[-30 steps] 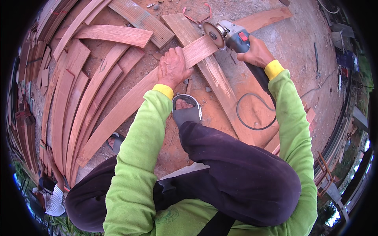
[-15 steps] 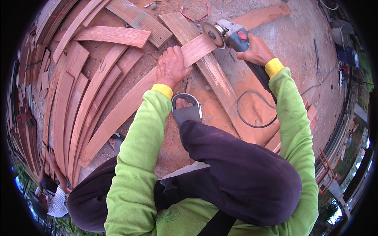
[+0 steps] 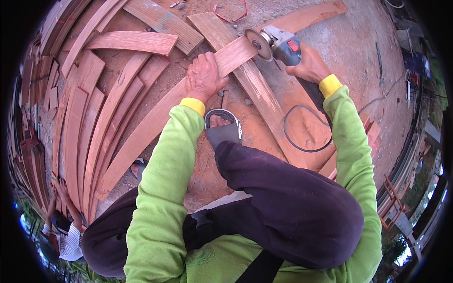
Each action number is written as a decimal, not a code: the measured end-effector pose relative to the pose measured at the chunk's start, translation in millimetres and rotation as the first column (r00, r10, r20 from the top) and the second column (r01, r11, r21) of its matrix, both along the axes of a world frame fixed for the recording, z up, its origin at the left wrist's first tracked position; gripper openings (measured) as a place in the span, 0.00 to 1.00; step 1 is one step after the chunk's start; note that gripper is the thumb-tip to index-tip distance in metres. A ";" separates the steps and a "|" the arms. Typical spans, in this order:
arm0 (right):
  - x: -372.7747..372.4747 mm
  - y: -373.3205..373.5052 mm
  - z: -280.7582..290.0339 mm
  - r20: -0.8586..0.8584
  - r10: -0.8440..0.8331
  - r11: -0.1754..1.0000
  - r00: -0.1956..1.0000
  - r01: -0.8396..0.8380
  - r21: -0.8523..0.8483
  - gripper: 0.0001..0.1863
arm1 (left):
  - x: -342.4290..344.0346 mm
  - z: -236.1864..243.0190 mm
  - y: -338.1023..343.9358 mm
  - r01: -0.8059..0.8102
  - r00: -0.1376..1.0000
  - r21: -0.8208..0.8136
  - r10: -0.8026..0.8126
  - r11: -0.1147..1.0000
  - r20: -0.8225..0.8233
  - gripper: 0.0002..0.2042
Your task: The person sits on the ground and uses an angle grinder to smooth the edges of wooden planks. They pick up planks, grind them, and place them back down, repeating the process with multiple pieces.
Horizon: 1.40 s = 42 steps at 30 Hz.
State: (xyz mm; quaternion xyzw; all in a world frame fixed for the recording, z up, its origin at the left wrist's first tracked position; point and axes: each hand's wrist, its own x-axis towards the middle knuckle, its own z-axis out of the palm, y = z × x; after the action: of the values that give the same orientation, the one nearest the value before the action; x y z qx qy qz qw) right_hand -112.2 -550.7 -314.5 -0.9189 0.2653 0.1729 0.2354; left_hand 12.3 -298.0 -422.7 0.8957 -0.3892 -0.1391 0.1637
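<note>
Under the fingers of the left hand [image 3: 204, 79] lies a long reddish plank [image 3: 151, 123], and these fingers are bent over it, gripping it near its far end. To their right, the fingers of the right hand [image 3: 311, 65] are wrapped around the body of an angle grinder [image 3: 285, 48], just behind its red switch [image 3: 293, 45]. Between the two sets of fingers, the grinder's disc [image 3: 257, 44] stands at the plank's end; whether they touch cannot be told. A second plank [image 3: 258, 92] crosses beneath the first, right of the left fingers. Below the right fingers, a dark cable [image 3: 285, 126] loops near the ground. Nearer the body than the left fingers is a sandalled foot [image 3: 224, 132]. Well left of these fingers, several planks [image 3: 114, 100] lie fanned out, and near their lower ends a co-worker's hands [image 3: 61, 189] show small.
</note>
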 end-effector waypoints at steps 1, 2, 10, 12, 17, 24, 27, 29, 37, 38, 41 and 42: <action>-2.2 -0.5 -0.9 0.023 0.007 1.000 1.000 -0.008 0.019 0.30 | 0.2 0.4 -0.1 -0.001 1.000 0.003 0.001 1.000 -0.003 0.32; -4.6 -0.9 -1.8 0.046 0.014 0.999 0.999 -0.015 0.039 0.30 | 0.4 1.0 -0.1 -0.002 1.000 0.005 0.002 1.000 -0.005 0.32; -25.7 -1.4 -2.0 -0.017 -0.107 0.994 0.994 0.108 0.036 0.32 | 2.0 5.6 -0.6 0.008 0.999 0.039 -0.007 0.999 -0.040 0.31; -30.7 0.7 1.2 0.019 -0.169 0.984 0.985 0.167 0.069 0.34 | 3.4 7.1 0.7 0.009 1.000 0.041 -0.007 0.999 -0.029 0.31; -51.9 -7.5 6.9 0.074 -0.267 0.964 0.961 0.265 0.037 0.34 | -0.3 5.2 -4.2 0.022 1.000 0.061 -0.021 0.998 -0.017 0.32; -76.3 -8.2 0.4 0.167 -0.353 0.935 0.920 0.353 0.032 0.33 | -3.3 1.7 -4.8 0.017 0.998 0.104 -0.023 0.994 0.055 0.32; -86.8 -8.4 -3.1 0.208 -0.393 0.919 0.896 0.391 0.052 0.33 | -5.1 1.7 -6.9 0.018 0.998 0.108 -0.025 0.994 0.061 0.32; -93.5 -7.2 -7.6 0.224 -0.419 0.907 0.880 0.418 0.057 0.33 | -5.6 2.2 -7.2 0.012 0.998 0.117 -0.019 0.993 0.056 0.32; -119.6 -7.1 -7.3 0.280 -0.576 0.815 0.768 0.563 0.134 0.30 | -11.3 9.6 -7.7 -0.001 0.993 0.080 -0.008 0.997 0.116 0.40; -122.7 -8.5 -6.9 0.291 -0.594 0.801 0.750 0.583 0.134 0.30 | -12.8 12.1 -9.7 -0.011 0.989 0.060 0.002 0.998 0.146 0.42; -134.1 -13.8 -6.1 0.324 -0.633 0.764 0.703 0.634 0.119 0.30 | -11.2 21.7 -20.0 0.055 0.983 -0.027 -0.049 0.998 0.174 0.48; -138.9 -16.7 -5.6 0.337 -0.640 0.755 0.691 0.647 0.106 0.30 | -11.0 23.2 -28.0 0.097 0.978 -0.040 -0.088 0.994 0.191 0.47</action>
State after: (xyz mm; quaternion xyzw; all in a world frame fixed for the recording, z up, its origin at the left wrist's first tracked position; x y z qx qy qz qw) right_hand -251.2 -567.5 -320.0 -0.7854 0.5250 -0.0908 0.3150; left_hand 1.3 -326.1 -399.5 0.8815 -0.4476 -0.0513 0.1415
